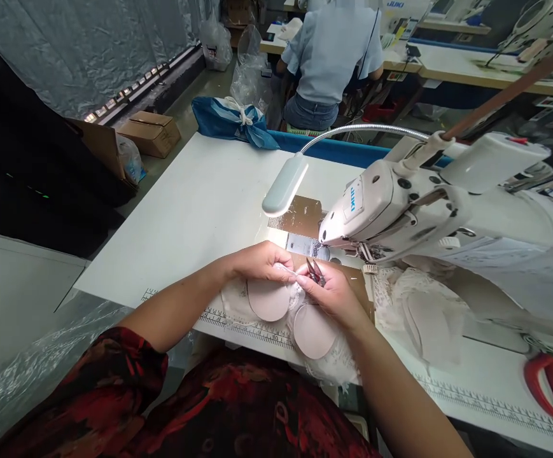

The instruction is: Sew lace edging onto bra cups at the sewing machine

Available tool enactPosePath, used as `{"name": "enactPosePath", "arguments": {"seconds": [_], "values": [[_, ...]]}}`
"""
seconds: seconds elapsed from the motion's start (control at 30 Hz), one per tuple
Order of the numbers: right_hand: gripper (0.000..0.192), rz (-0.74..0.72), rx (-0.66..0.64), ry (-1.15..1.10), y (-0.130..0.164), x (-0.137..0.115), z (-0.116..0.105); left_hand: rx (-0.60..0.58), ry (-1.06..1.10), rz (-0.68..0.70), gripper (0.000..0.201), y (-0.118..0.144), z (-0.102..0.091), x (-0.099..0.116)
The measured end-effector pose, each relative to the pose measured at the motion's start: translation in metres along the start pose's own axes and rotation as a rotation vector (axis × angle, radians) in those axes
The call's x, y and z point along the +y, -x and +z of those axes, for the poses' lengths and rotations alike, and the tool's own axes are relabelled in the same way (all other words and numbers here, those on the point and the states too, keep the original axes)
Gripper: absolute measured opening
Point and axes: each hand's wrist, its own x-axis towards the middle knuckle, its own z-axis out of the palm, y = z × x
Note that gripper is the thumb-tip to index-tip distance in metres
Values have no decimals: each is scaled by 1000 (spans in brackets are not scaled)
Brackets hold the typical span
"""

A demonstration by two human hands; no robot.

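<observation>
One broad white surface carries everything, and the sewing machine upon it serves as the landmark. Behind the machine, well apart, a person in a pale blue shirt sits with their back turned at another bench. Left of the machine's head, a gooseneck lamp hangs over the bright patch by the needle plate. Right of the machine's base, a heap of lace fabric lies spread, and farther right red-handled scissors rest at the edge. Directly in front of the needle, the padded lace garment lies under both hands. The left hand is closed, pinching the garment's upper edge. The right hand is closed around small thread snips, blades just beside the left fingertips.
</observation>
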Motion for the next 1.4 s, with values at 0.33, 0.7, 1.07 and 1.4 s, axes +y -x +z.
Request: {"name": "enactPosePath", "arguments": {"seconds": [0.33, 0.7, 1.07, 1.4], "values": [[33, 9, -62, 8, 3, 12, -13, -25, 309, -138, 20, 0, 2, 0], [20, -33, 2, 66, 0, 0, -3, -24, 304, -165, 33, 0, 4, -3], [24, 124, -7, -13, -2, -1, -2, -178, 120, -125, 25, 9, -12, -2], [33, 131, -18, -118, -3, 7, -2, -13, 43, -71, 27, 22, -27, 7]]}}
